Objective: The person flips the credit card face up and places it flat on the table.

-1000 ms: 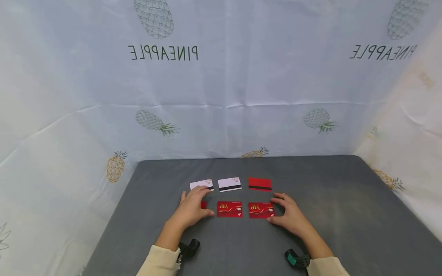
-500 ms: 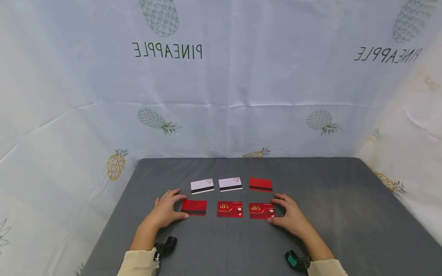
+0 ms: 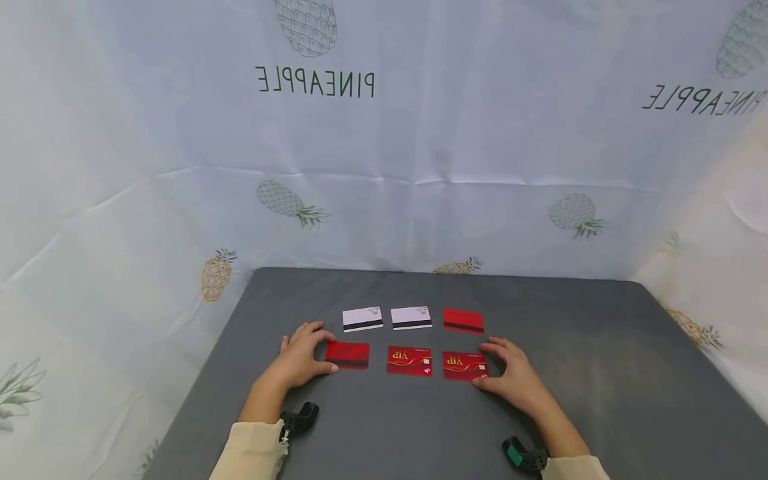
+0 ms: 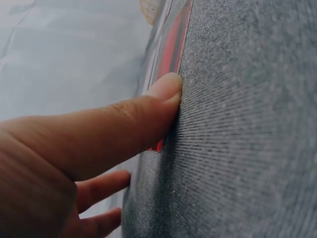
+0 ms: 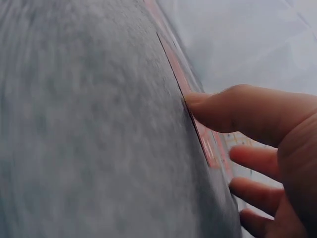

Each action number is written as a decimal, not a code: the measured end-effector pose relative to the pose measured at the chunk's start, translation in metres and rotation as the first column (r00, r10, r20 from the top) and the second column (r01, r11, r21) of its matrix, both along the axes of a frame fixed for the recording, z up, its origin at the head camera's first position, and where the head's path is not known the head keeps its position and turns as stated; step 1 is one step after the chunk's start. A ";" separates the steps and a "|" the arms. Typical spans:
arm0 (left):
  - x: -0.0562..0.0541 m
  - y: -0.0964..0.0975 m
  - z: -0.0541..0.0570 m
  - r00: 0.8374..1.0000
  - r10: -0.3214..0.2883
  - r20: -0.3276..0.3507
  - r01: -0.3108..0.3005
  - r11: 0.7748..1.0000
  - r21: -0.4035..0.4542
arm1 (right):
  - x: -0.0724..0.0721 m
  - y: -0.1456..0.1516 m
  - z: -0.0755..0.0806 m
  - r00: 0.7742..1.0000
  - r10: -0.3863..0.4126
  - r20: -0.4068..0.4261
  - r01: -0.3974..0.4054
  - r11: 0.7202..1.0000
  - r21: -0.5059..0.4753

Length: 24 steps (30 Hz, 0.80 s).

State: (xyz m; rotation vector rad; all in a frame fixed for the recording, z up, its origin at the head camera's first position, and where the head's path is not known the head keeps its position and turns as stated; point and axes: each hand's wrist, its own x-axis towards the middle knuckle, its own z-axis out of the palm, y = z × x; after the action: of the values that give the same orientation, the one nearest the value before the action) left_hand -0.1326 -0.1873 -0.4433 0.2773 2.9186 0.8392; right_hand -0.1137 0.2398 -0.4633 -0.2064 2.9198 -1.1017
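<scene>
While the half-spread left hand (image 3: 303,357) pinches the front-left striped red card (image 3: 349,355) edge to edge, same deal for the right hand (image 3: 517,375) on the front-right VIP card (image 3: 461,366), both cards flat on grey cloth (image 3: 408,427)

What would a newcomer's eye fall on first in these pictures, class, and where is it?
Likely the near row on the dark table: a red striped card at the left end, then two red VIP cards. At the row's outer ends, the left hand and right hand each hold a card's edges with thumb and finger. Behind the table, the mirrored word PINEAPPLE stands out on the pale cloth.
</scene>
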 end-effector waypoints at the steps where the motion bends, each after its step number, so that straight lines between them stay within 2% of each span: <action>1: 0.000 0.001 0.000 1.000 0.001 0.002 -0.001 1.000 0.000 | 0.000 -0.002 0.001 1.000 -0.001 -0.014 0.001 1.000 0.009; 4: -0.001 0.002 0.000 1.000 0.007 0.001 -0.007 1.000 0.008 | -0.002 -0.015 0.004 0.998 0.008 -0.068 -0.007 1.000 0.010; 7: -0.001 0.002 0.001 1.000 0.015 0.001 -0.015 1.000 0.017 | -0.005 -0.041 0.010 0.994 0.042 -0.096 -0.043 0.999 -0.002; 14: 0.001 0.007 -0.001 1.000 0.003 0.008 -0.004 1.000 0.025 | -0.013 -0.121 0.022 0.976 0.195 -0.102 -0.201 0.978 -0.055; 20: 0.003 0.007 0.000 1.000 0.023 0.006 -0.023 0.999 0.022 | -0.025 -0.176 0.024 0.929 0.348 -0.130 -0.350 0.937 0.010; 24: 0.003 0.006 0.002 1.000 0.023 -0.003 -0.023 0.999 0.024 | -0.027 -0.192 0.020 0.919 0.367 -0.145 -0.359 0.930 0.083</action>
State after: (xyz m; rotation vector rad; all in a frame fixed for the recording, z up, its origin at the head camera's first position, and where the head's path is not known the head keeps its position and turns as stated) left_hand -0.1300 -0.1816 -0.4408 0.2473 2.9222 0.8789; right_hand -0.1409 0.0475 -0.4430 -0.8336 2.8645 -0.9829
